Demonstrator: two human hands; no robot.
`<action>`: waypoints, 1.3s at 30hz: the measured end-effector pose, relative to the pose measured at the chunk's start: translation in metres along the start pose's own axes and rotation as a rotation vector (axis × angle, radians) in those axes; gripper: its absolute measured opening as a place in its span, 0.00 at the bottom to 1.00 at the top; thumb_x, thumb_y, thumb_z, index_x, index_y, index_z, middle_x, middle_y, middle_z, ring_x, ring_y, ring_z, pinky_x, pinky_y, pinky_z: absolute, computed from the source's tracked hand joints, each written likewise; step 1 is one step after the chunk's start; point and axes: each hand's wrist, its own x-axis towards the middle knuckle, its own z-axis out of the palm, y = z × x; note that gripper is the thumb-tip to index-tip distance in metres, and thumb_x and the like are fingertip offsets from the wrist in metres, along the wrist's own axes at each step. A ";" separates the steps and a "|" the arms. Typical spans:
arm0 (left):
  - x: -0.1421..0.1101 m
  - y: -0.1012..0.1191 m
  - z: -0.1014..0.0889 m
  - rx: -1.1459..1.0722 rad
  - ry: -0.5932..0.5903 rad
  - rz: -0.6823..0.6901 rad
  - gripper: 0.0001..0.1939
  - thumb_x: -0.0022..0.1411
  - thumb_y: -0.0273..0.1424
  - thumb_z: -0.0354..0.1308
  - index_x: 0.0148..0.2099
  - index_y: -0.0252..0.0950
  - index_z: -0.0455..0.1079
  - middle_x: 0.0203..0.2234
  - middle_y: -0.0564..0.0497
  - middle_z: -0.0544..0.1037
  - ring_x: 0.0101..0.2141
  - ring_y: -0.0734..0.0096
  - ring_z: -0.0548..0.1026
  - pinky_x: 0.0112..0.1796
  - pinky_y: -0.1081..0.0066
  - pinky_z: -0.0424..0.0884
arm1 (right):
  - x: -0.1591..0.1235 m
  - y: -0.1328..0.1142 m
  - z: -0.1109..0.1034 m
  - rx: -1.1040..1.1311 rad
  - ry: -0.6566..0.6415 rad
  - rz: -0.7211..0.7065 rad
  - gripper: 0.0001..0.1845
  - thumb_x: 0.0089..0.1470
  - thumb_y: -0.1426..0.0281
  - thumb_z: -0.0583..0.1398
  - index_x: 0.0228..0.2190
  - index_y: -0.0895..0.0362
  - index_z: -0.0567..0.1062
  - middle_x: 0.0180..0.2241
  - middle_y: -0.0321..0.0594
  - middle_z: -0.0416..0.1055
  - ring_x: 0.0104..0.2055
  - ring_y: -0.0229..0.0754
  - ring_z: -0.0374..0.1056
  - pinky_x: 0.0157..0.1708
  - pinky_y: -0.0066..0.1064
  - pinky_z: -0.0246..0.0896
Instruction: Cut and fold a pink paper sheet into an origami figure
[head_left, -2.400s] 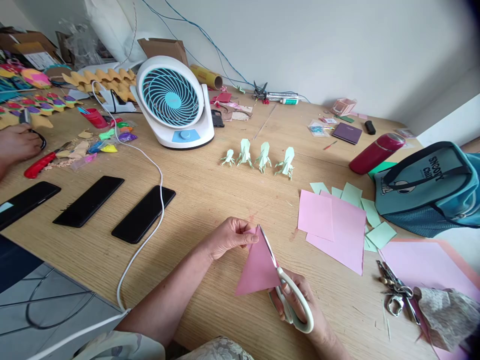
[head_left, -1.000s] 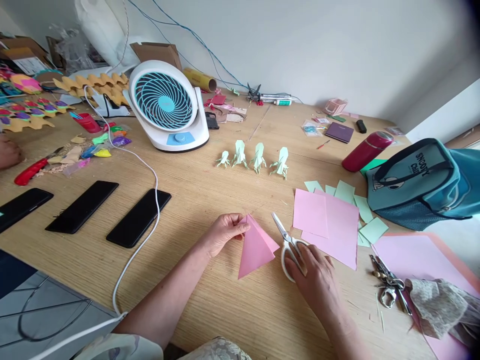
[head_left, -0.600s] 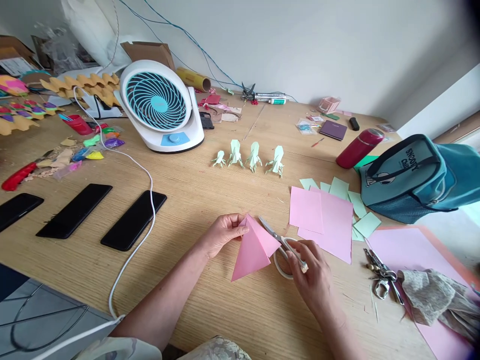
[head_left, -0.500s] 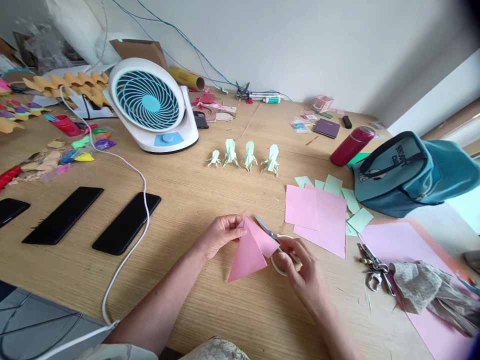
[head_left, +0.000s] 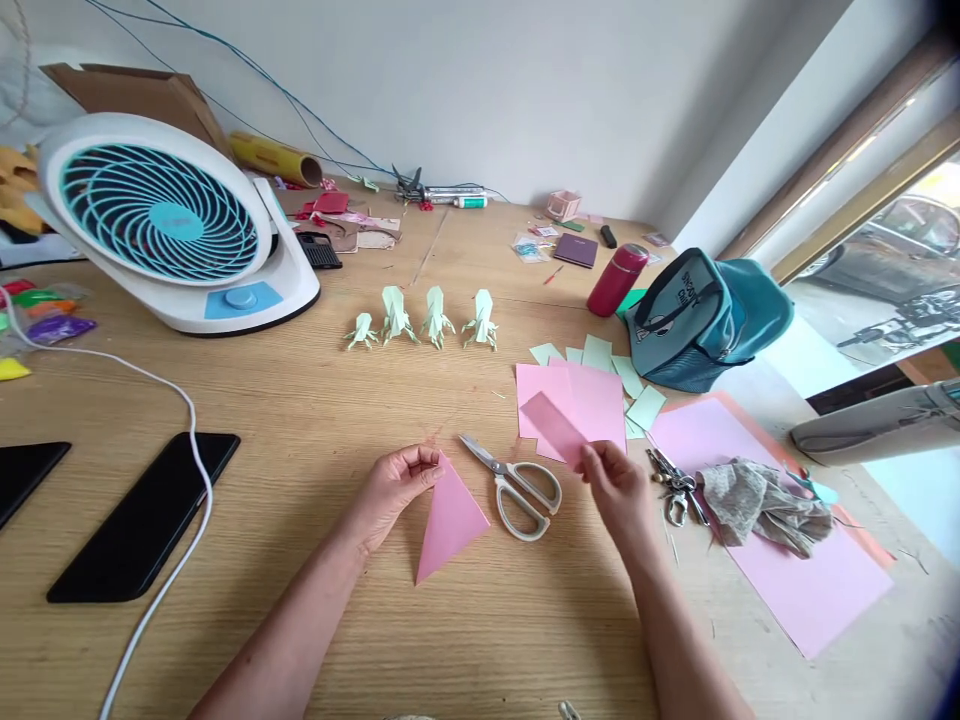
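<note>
A folded pink paper triangle (head_left: 451, 522) hangs from my left hand (head_left: 397, 490), whose thumb and fingers pinch its top corner. My right hand (head_left: 619, 485) grips the lower end of a narrow pink paper strip (head_left: 555, 425), held over the pink sheets (head_left: 600, 395). Between my hands lie white-handled scissors (head_left: 517, 487), blades partly apart and pointing up and left, with neither hand on them. Beyond stand several pale green folded paper beetles (head_left: 436, 316) in a row. Small green paper squares (head_left: 645, 408) are scattered beside the pink sheets.
A white and blue fan (head_left: 180, 220) stands at the left, near a black phone (head_left: 146, 515) crossed by a white cable (head_left: 193, 420). On the right are a red bottle (head_left: 617, 280), a teal bag (head_left: 705, 315), keys (head_left: 679, 487) and a grey cloth (head_left: 761, 500) on a large pink sheet (head_left: 810, 600).
The scissors have left my right hand and lie on the table. A pink strip is now apart from the triangle, in my right hand. The view has turned to the right.
</note>
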 end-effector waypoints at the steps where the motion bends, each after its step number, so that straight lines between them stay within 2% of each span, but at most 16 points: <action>1: 0.001 0.000 -0.001 -0.013 0.009 -0.006 0.17 0.45 0.38 0.74 0.33 0.33 0.75 0.29 0.52 0.76 0.32 0.73 0.70 0.37 0.75 0.65 | 0.007 0.007 -0.009 -0.039 0.066 0.028 0.21 0.59 0.53 0.56 0.27 0.56 0.73 0.22 0.38 0.72 0.24 0.40 0.66 0.27 0.30 0.59; 4: 0.001 0.002 -0.001 -0.067 0.013 -0.039 0.18 0.44 0.39 0.74 0.31 0.33 0.73 0.26 0.54 0.73 0.28 0.76 0.68 0.33 0.77 0.64 | 0.025 0.027 -0.038 -0.163 0.216 0.113 0.18 0.58 0.55 0.57 0.29 0.57 0.75 0.26 0.43 0.77 0.27 0.44 0.70 0.30 0.32 0.61; 8: 0.000 0.009 0.001 -0.127 0.012 -0.065 0.18 0.45 0.39 0.74 0.30 0.34 0.71 0.24 0.56 0.72 0.26 0.78 0.67 0.31 0.77 0.64 | 0.048 0.043 -0.066 -0.342 0.299 0.192 0.17 0.54 0.57 0.58 0.24 0.57 0.77 0.23 0.44 0.78 0.23 0.47 0.69 0.28 0.35 0.58; 11: -0.001 0.012 0.003 -0.138 0.022 -0.053 0.18 0.45 0.39 0.73 0.29 0.33 0.70 0.24 0.56 0.71 0.26 0.78 0.66 0.30 0.77 0.64 | 0.067 0.046 -0.079 -0.451 0.347 0.214 0.17 0.52 0.59 0.57 0.23 0.57 0.79 0.23 0.49 0.78 0.27 0.52 0.70 0.29 0.37 0.56; 15: -0.001 0.009 0.002 -0.163 0.021 -0.027 0.19 0.46 0.41 0.72 0.28 0.34 0.69 0.23 0.56 0.70 0.25 0.78 0.66 0.29 0.78 0.64 | 0.079 0.042 -0.080 -0.511 0.417 0.203 0.21 0.53 0.61 0.56 0.41 0.60 0.80 0.33 0.55 0.79 0.37 0.57 0.71 0.35 0.41 0.57; 18: -0.001 0.006 0.002 -0.177 0.039 0.001 0.19 0.49 0.41 0.71 0.27 0.34 0.68 0.22 0.57 0.69 0.24 0.79 0.65 0.27 0.79 0.63 | 0.066 0.030 -0.061 -0.453 0.360 0.149 0.22 0.55 0.61 0.55 0.46 0.60 0.77 0.34 0.53 0.79 0.37 0.55 0.72 0.38 0.42 0.60; 21: -0.001 0.004 0.005 -0.207 0.094 0.031 0.18 0.47 0.40 0.72 0.28 0.34 0.68 0.20 0.59 0.66 0.21 0.82 0.61 0.24 0.81 0.57 | 0.035 0.005 -0.022 -0.301 0.165 0.069 0.19 0.58 0.59 0.55 0.43 0.57 0.77 0.31 0.44 0.79 0.31 0.46 0.73 0.35 0.35 0.64; 22: -0.002 0.004 0.007 -0.238 0.100 0.041 0.19 0.46 0.39 0.73 0.28 0.34 0.68 0.19 0.59 0.65 0.21 0.83 0.60 0.23 0.81 0.55 | 0.022 -0.006 -0.006 -0.217 0.055 0.038 0.20 0.59 0.57 0.55 0.44 0.56 0.76 0.30 0.42 0.78 0.30 0.44 0.72 0.33 0.33 0.65; 25: -0.003 0.003 0.011 -0.255 0.126 0.048 0.20 0.45 0.40 0.73 0.27 0.34 0.67 0.18 0.60 0.64 0.20 0.84 0.59 0.22 0.81 0.54 | -0.016 -0.039 0.035 0.249 -0.379 0.020 0.23 0.61 0.54 0.56 0.49 0.57 0.73 0.36 0.45 0.77 0.33 0.44 0.71 0.33 0.33 0.66; 26: -0.004 0.003 0.013 -0.260 0.133 0.049 0.19 0.45 0.40 0.73 0.27 0.33 0.67 0.18 0.60 0.64 0.20 0.84 0.59 0.23 0.81 0.55 | -0.027 -0.049 0.045 0.309 -0.484 0.029 0.23 0.60 0.55 0.57 0.50 0.56 0.72 0.37 0.45 0.77 0.35 0.44 0.71 0.34 0.33 0.66; 27: -0.004 0.002 0.013 -0.265 0.135 0.053 0.19 0.45 0.40 0.73 0.28 0.33 0.68 0.19 0.59 0.65 0.21 0.83 0.60 0.23 0.81 0.56 | -0.035 -0.056 0.054 0.343 -0.530 0.023 0.22 0.60 0.55 0.59 0.49 0.56 0.73 0.37 0.44 0.77 0.35 0.45 0.70 0.34 0.33 0.66; 29: -0.005 0.003 0.015 -0.277 0.132 0.061 0.19 0.46 0.40 0.73 0.29 0.33 0.68 0.20 0.59 0.65 0.21 0.83 0.61 0.24 0.80 0.57 | -0.045 -0.062 0.066 0.326 -0.573 0.022 0.20 0.57 0.55 0.62 0.45 0.55 0.75 0.31 0.40 0.75 0.31 0.43 0.67 0.29 0.32 0.63; 33: -0.006 0.003 0.015 -0.299 0.116 0.068 0.18 0.48 0.39 0.72 0.29 0.33 0.68 0.21 0.58 0.66 0.23 0.82 0.63 0.24 0.80 0.58 | -0.049 -0.053 0.075 0.376 -0.525 0.106 0.18 0.54 0.53 0.63 0.32 0.55 0.76 0.24 0.37 0.69 0.26 0.41 0.62 0.24 0.31 0.58; 39: -0.008 0.000 0.014 -0.295 0.123 0.119 0.16 0.56 0.41 0.66 0.31 0.33 0.70 0.23 0.55 0.69 0.24 0.80 0.64 0.24 0.80 0.59 | -0.051 -0.039 0.076 0.504 -0.497 0.224 0.19 0.55 0.52 0.62 0.28 0.55 0.71 0.24 0.35 0.63 0.25 0.38 0.57 0.23 0.29 0.53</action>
